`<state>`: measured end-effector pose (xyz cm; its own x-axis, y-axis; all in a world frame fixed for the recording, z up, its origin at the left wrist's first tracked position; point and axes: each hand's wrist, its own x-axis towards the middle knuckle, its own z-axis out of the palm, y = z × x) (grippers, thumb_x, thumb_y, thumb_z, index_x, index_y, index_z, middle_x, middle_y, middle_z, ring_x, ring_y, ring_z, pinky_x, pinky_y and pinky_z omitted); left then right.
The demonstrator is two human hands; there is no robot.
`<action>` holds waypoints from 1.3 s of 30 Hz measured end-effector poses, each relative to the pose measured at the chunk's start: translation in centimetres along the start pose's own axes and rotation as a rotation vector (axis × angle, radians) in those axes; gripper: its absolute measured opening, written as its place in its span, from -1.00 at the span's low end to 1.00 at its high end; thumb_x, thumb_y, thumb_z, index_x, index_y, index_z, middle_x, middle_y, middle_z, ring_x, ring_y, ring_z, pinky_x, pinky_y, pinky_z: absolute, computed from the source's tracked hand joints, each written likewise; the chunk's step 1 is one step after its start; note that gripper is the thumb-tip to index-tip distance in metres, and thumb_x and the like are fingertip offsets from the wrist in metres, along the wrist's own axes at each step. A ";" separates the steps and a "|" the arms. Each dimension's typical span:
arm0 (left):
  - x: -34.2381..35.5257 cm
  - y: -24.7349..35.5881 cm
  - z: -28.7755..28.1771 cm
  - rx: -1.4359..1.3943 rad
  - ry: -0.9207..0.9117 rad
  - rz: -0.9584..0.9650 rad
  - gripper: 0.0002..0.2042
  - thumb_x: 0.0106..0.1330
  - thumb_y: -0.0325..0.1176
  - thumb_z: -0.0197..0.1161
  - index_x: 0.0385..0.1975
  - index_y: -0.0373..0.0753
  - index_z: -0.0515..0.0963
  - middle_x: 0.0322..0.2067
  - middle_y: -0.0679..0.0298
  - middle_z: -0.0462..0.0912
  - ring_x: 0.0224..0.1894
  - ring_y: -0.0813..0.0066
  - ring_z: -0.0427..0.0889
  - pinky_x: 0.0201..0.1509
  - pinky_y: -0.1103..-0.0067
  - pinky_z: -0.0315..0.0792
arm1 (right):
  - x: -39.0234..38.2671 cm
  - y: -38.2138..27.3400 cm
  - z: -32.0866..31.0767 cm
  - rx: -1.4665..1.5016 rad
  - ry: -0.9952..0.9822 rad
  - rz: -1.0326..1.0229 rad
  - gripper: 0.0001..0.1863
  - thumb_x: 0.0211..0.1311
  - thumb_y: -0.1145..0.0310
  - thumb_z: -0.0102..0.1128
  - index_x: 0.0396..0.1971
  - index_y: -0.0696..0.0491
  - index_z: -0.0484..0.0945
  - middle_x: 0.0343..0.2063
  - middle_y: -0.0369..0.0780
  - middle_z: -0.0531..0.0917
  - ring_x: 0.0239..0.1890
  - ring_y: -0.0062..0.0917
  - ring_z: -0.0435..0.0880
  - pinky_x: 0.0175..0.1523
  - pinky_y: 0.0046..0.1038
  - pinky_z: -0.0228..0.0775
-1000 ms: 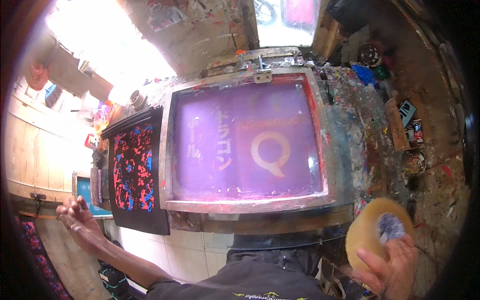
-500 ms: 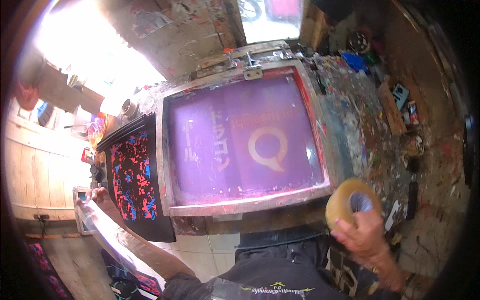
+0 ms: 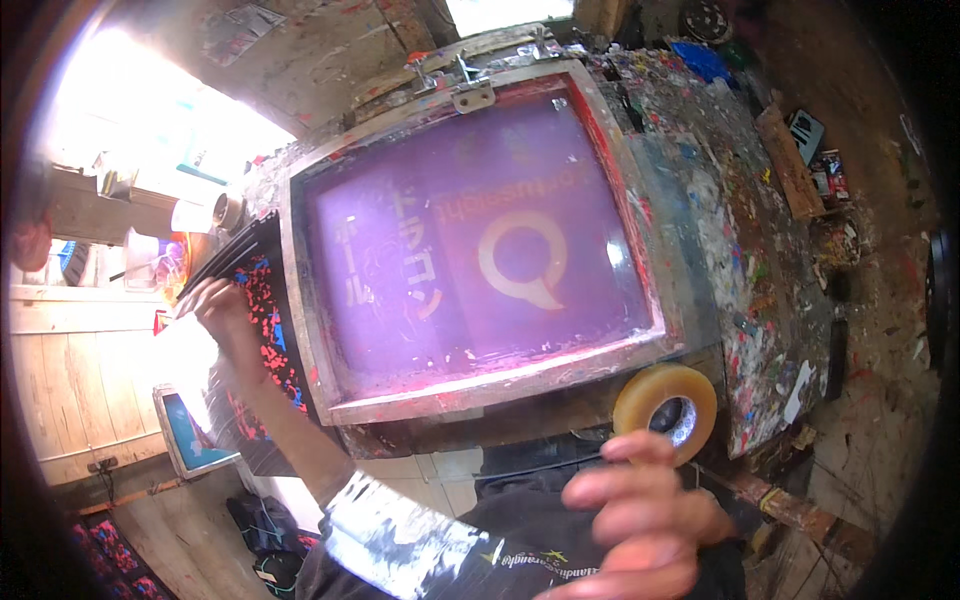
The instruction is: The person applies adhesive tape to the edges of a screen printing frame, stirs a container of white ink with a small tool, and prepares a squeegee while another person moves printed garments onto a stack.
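Note:
My left hand (image 3: 222, 312) is over the far left edge of a black sheet (image 3: 268, 330) printed in red and blue, fingers closed on a clear tape strip. Bright glare marks the strip (image 3: 190, 365) beside the hand; how far it runs is unclear. A roll of clear yellowish tape (image 3: 633, 398) sits by the front right corner of a wooden-framed printing screen (image 3: 470, 400). My right hand (image 3: 650, 515), raised close to the camera, has its fingers apart and slightly bent. One fingertip overlaps the roll's lower edge in the picture; whether it touches cannot be told.
Metal hinge clamps (image 3: 465, 75) hold the screen's far edge. Paint crusts the worktable (image 3: 690, 220) to the right. Pots (image 3: 228, 210) and a plastic cup (image 3: 143, 255) stand at the far left. A small framed screen (image 3: 190, 430) lies low on the left.
My left hand has moved away from me and right, over the black sheet. The tape roll has left my right hand's grasp, and that hand has come nearer the camera with fingers spreading.

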<state>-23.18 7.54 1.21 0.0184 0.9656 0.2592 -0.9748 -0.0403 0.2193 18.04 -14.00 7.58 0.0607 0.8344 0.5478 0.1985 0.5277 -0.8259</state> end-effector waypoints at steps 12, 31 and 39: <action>16.5 -14.1 -15.5 2.273 -0.234 0.040 -0.77 0.05 -0.23 0.53 -0.29 -0.08 0.74 0.25 0.19 0.44 0.37 0.12 0.19 0.43 0.09 0.05 | -9.8 10.2 12.9 1.136 -0.371 1.085 -0.01 0.45 0.51 0.04 0.52 -0.32 -0.52 0.36 0.08 0.28 0.04 -0.34 0.67 0.07 -0.38 0.49; 0.9 -12.7 -11.5 2.455 -0.836 -0.205 0.22 -0.05 0.44 0.37 0.48 -0.29 0.02 0.54 -0.03 -0.24 0.58 -0.06 -0.29 0.59 0.04 -0.31 | -9.8 10.8 15.4 1.441 -0.358 1.239 -0.04 0.50 0.39 -0.01 0.50 -0.49 -0.54 0.41 0.03 0.20 0.05 -0.30 0.66 0.13 -0.36 0.44; -7.1 -12.8 -3.6 2.312 -1.040 -0.719 0.07 0.09 0.23 0.39 0.50 -0.25 0.03 0.52 -0.02 -0.04 0.58 0.03 -0.18 0.59 0.07 -0.33 | -8.4 6.7 7.2 0.851 -0.511 0.977 -0.50 0.42 0.35 0.15 0.31 0.08 0.32 0.02 -0.12 0.62 -0.09 -0.44 0.66 0.06 -0.36 0.46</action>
<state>-11.66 2.09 -6.85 0.7149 0.6465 -0.2661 0.6979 -0.6366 0.3282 11.83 -16.33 -3.55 -0.5685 0.7845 -0.2478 -0.3771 -0.5162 -0.7690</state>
